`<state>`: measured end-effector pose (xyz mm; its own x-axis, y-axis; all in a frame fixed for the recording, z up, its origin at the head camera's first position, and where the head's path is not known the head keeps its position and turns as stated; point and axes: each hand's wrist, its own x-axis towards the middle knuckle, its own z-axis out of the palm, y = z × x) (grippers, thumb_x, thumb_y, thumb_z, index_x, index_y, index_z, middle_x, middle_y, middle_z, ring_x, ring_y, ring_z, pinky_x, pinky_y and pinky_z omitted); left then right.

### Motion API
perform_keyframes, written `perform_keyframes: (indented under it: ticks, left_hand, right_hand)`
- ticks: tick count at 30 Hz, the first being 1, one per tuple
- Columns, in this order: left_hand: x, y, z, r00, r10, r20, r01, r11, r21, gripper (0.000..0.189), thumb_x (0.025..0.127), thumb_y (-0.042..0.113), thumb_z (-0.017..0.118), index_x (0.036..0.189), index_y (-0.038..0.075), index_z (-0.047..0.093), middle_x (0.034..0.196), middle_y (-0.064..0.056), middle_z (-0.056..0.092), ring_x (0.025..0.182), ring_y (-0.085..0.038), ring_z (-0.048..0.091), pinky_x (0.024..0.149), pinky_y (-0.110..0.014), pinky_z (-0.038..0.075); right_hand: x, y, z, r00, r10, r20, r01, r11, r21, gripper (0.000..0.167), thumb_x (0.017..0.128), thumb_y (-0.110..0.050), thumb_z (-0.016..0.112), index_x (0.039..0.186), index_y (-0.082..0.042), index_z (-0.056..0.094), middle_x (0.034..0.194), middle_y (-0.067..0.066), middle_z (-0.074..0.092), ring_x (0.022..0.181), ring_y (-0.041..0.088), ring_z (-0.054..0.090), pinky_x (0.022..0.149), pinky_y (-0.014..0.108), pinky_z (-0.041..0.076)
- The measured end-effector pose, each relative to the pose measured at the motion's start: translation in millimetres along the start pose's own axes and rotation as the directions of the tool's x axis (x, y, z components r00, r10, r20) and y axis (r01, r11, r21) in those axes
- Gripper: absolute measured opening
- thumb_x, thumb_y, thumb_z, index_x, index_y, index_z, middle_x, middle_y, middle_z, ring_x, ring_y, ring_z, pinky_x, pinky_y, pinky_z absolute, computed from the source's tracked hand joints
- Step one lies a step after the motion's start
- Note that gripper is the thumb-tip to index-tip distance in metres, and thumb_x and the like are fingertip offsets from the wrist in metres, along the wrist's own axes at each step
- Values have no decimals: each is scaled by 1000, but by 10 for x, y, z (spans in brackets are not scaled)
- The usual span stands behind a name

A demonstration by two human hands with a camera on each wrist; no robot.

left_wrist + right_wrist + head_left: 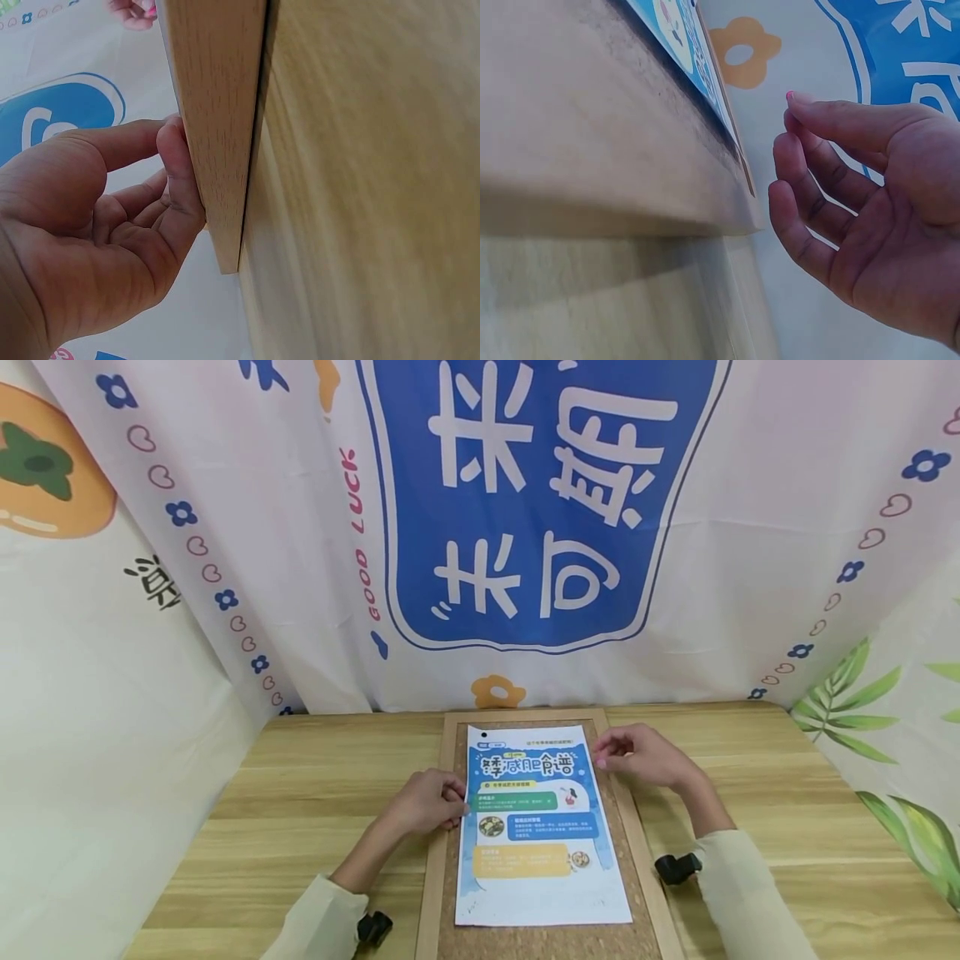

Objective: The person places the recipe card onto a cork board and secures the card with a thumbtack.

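A printed blue-and-white sheet (pixel 543 902) with Chinese text lies on a wood-framed cork board (pixel 480 943), a black pin (pixel 483 735) at its upper left corner. My left hand (pixel 429 800) rests over the left frame strip (pixel 217 105), its thumb and curled forefinger meeting at the sheet's left edge. Beside the sheet's upper right edge, my right hand (pixel 641 758) holds a tiny pink thing (pixel 790 95), seemingly a push pin, between thumb and forefinger. Most of it is hidden by the fingertips. In the right wrist view, the other fingers of that hand (pixel 885 195) are loosely bent.
The board lies on a wood-grain table (pixel 322 793) that extends to both sides. Behind it hangs a printed curtain (pixel 300 568) with a large blue panel, close to the table's far edge. A black wrist mount (pixel 677 868) sits at the right sleeve.
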<state>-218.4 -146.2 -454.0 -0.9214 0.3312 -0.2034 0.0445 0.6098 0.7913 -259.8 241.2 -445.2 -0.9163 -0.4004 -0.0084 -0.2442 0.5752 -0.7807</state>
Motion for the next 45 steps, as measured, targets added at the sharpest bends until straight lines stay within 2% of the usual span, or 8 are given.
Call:
perform_keyframes:
  ticks: [13, 24, 45]
  left_hand:
    - [7, -14, 0, 1000, 7, 5, -7, 1000, 9, 9, 96, 3, 75, 103, -1, 73, 83, -8, 72, 65, -15, 67, 58, -25, 57]
    - [30, -24, 12, 1000, 9, 19, -9, 1000, 8, 10, 96, 3, 74, 105, -2, 73, 83, -7, 72, 66, -15, 67, 61, -27, 58]
    - [33, -26, 5, 1000, 0, 20, 0, 1000, 2, 8, 97, 2, 74, 103, -1, 73, 82, -7, 70, 66, -15, 66, 60, -26, 58]
  right_hand:
    - [179, 1, 81, 998, 51, -28, -51, 999, 17, 20, 101, -12, 74, 119, -4, 76, 104, 9, 72, 96, 23, 62, 84, 28, 55]
    - [346, 71, 155, 999, 52, -3, -51, 998, 30, 19, 101, -10, 73, 117, -2, 75, 103, 12, 73, 93, 22, 63, 82, 29, 55]
    - [581, 145, 101, 996, 72, 49, -71, 997, -6, 16, 101, -12, 74, 115, -4, 76, 103, 10, 75, 91, 20, 63, 81, 32, 53]
